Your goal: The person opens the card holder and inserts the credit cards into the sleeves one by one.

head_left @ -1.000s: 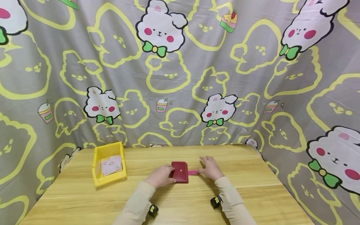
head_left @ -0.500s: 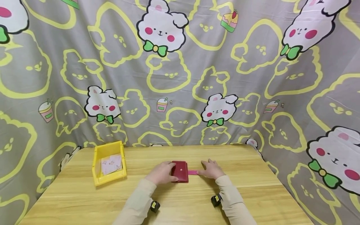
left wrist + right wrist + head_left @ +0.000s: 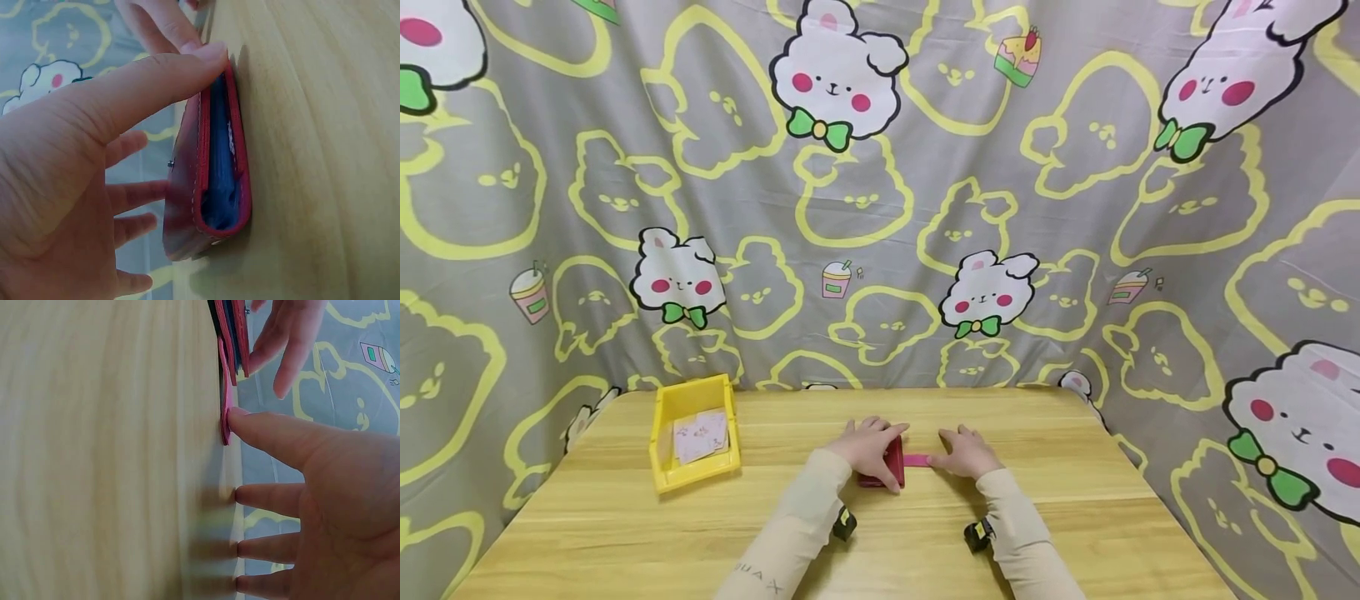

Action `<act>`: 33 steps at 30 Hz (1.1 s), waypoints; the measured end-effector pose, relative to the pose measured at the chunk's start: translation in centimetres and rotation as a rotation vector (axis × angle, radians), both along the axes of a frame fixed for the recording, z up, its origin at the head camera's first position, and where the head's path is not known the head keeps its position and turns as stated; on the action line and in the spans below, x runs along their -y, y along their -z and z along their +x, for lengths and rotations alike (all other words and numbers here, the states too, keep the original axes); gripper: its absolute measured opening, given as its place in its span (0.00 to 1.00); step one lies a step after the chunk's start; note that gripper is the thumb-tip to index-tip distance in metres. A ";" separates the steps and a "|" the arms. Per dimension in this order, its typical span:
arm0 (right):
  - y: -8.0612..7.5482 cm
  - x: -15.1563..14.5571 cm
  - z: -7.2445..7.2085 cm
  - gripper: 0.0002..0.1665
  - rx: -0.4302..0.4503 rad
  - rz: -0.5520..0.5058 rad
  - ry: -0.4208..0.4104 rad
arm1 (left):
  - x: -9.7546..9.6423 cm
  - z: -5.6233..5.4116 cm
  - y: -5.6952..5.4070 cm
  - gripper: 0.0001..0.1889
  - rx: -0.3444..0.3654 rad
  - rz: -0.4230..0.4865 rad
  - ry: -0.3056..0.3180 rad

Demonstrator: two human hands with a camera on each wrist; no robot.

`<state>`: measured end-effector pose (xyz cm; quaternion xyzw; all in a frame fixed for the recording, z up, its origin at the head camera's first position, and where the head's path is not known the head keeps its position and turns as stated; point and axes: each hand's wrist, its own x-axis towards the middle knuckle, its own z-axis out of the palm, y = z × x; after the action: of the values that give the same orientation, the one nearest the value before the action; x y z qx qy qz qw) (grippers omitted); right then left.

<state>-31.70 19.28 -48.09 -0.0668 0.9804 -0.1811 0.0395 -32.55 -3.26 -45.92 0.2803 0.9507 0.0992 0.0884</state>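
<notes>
A dark red card wallet [image 3: 895,462] lies closed on the table, its pink strap [image 3: 917,460] stretched out to the right. Over the wallet is my left hand [image 3: 867,447], fingers spread above the cover. In the left wrist view its thumb [image 3: 200,65] rests at the wallet's edge, and a metal snap stud [image 3: 170,164] sticks up from the cover. Blue inner leaves [image 3: 220,156] show in the wallet's open side. My right hand [image 3: 967,456] has its thumb [image 3: 256,428] on the strap's end, while its straight fingers reach down to the tabletop.
To the left stands a yellow bin [image 3: 696,479] with pale pink printed cards [image 3: 700,437] in it. The wooden table [image 3: 625,542] ends against a grey cartoon-print curtain [image 3: 880,333] at the back and sides.
My left hand has moved right, from the wallet's left edge to over its cover, and now hides most of it. The right hand stays with its thumb at the strap.
</notes>
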 end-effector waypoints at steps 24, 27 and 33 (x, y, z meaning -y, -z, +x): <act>-0.7 0.3 0.1 0.38 -0.012 0.035 -0.014 | 8.7 2.6 -1.9 0.43 -0.106 0.166 -0.115; -0.8 0.3 0.0 0.38 -0.007 0.036 -0.021 | 9.8 3.0 -1.5 0.42 -0.093 0.162 -0.151; -0.9 0.4 -0.1 0.36 -0.009 0.046 -0.037 | 10.8 3.6 -0.6 0.40 -0.056 0.102 -0.197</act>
<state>-31.80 18.83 -47.19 -0.0850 0.9830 -0.1574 0.0402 -28.97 -14.09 -45.34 0.1922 0.9694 0.1481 0.0372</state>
